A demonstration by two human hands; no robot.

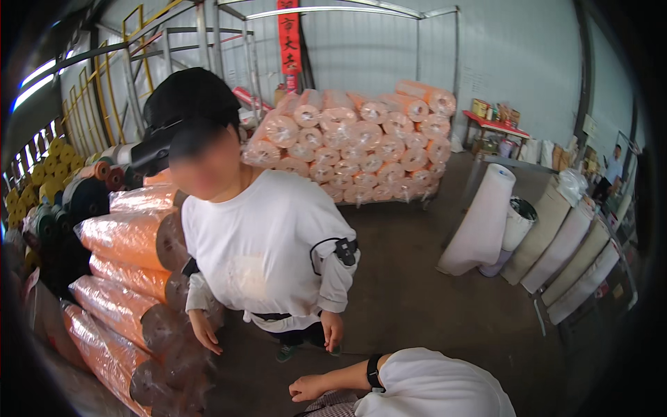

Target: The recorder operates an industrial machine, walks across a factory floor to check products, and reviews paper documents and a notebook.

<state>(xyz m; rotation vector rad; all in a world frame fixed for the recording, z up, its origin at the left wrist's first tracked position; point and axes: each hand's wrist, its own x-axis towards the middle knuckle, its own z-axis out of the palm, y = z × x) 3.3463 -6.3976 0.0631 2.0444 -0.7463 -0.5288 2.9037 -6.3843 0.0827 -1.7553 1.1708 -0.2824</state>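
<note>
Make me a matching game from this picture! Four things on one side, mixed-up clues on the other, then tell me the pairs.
Things:
1. Cap
2. Banner
3. Rolls piled at the near left
4. Small table

Clues:
A. Orange, in clear wrap
B. Has small things standing on it
C. Black, on somebody's head
D. Tall, narrow and red, high up at the back

Pairs: 1-C, 2-D, 3-A, 4-B

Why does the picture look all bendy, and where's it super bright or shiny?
Head view: the fisheye lens bends straight edges near its dark rim; the light strip at upper left looks washed out; the plastic-wrapped orange rolls at left glint.
</note>
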